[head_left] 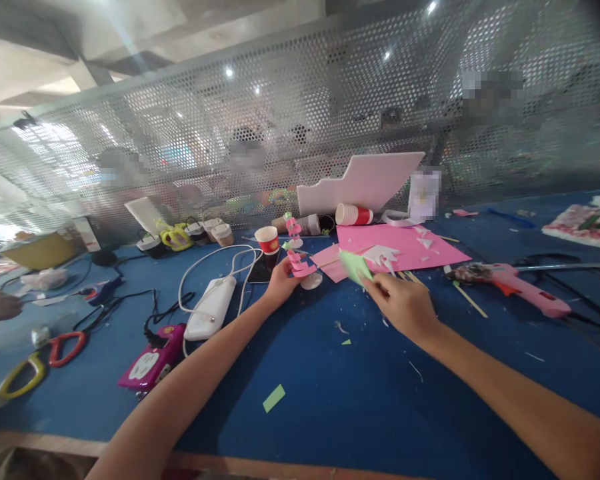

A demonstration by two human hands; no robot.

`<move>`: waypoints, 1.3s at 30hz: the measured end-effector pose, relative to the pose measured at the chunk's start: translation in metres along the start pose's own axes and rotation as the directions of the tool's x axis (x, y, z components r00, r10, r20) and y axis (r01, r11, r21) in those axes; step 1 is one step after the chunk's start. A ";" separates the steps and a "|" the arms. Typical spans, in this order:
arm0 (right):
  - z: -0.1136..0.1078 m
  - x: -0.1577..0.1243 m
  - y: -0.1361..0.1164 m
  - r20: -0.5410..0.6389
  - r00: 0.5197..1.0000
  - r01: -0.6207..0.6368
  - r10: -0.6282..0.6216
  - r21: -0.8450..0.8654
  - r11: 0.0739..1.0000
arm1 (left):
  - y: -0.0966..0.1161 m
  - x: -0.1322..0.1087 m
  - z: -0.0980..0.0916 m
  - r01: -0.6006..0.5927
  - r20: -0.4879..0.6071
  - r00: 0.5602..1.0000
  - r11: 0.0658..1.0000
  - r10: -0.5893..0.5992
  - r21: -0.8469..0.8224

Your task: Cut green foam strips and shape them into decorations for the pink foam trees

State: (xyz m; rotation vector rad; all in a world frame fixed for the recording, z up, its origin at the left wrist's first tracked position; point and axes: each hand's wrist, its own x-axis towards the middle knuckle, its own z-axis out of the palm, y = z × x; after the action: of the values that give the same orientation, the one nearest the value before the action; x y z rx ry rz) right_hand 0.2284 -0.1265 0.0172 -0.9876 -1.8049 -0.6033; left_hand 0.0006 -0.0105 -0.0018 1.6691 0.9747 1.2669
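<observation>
One green offcut [273, 398] lies on the near side of both grips. The left hand [283, 283] grasps a pink curl [300, 267] beside a pale disc [311, 281], though blur hides whether they join; squeezing hard could crease the curl. The right hand [407, 301] pinches green paper [355, 267]; a careless sweep could drag the white scraps [381, 256] just beyond it. Past the left grip, a forward nudge could tip the paper cup [267, 241].
</observation>
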 end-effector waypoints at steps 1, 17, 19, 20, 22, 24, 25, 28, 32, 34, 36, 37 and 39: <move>-0.001 0.001 0.000 -0.022 0.999 0.023 -0.024 -0.036 0.999 | 0.000 0.000 0.000 0.003 0.001 1.000 1.000 -0.003 0.006; -0.004 0.000 -0.019 0.163 0.927 0.276 -0.337 0.309 0.910 | -0.001 0.001 -0.001 0.028 0.009 1.000 1.000 -0.028 -0.007; -0.003 0.000 -0.016 0.084 0.983 0.149 -0.164 0.158 0.976 | 0.000 0.000 -0.001 0.035 0.012 0.999 0.999 -0.035 -0.010; -0.003 0.001 -0.013 0.028 0.999 0.044 -0.046 0.071 0.996 | 0.001 0.000 -0.001 0.035 0.012 0.999 0.999 -0.035 -0.004; -0.003 0.002 -0.011 -0.034 0.998 -0.049 0.049 -0.006 0.999 | 0.002 0.000 -0.001 0.026 0.010 1.000 1.000 -0.026 0.008; -0.006 0.004 -0.016 0.037 0.997 0.070 -0.074 0.095 0.993 | 0.002 0.000 0.000 0.017 0.010 1.000 1.000 -0.017 -0.001; -0.007 0.004 -0.019 0.088 0.978 0.172 -0.191 0.187 0.967 | 0.001 0.000 -0.001 0.014 0.008 1.000 1.000 -0.014 -0.007; -0.006 0.003 -0.020 0.123 0.940 0.283 -0.319 0.247 0.927 | 0.000 0.000 -0.001 0.011 0.005 1.000 1.000 -0.011 -0.016; -0.004 0.002 -0.010 -0.024 1.000 -0.009 0.008 -0.010 1.000 | -0.001 0.000 -0.001 0.008 0.010 1.000 1.000 -0.008 0.002; -0.006 0.003 -0.015 0.005 0.995 0.097 -0.098 0.044 0.994 | 0.000 0.000 -0.001 0.013 0.009 1.000 1.000 -0.013 0.007; -0.009 0.003 -0.023 0.079 0.931 0.332 -0.356 0.217 0.918 | 0.001 0.000 -0.001 0.017 0.008 1.000 1.000 -0.017 0.000; -0.009 0.003 -0.024 0.092 0.895 0.399 -0.436 0.269 0.877 | 0.002 0.000 -0.001 0.017 0.008 1.000 1.000 -0.017 -0.003; -0.006 0.002 -0.020 0.098 0.917 0.359 -0.388 0.226 0.906 | 0.002 -0.001 -0.001 0.014 0.007 1.000 1.000 -0.014 -0.007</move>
State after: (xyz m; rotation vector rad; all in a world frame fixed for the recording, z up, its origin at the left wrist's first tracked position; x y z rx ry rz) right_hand 0.2146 -0.1415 0.0217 -0.5561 -2.1583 -0.5751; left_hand -0.0002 -0.0118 0.0005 1.6577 0.9757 1.2528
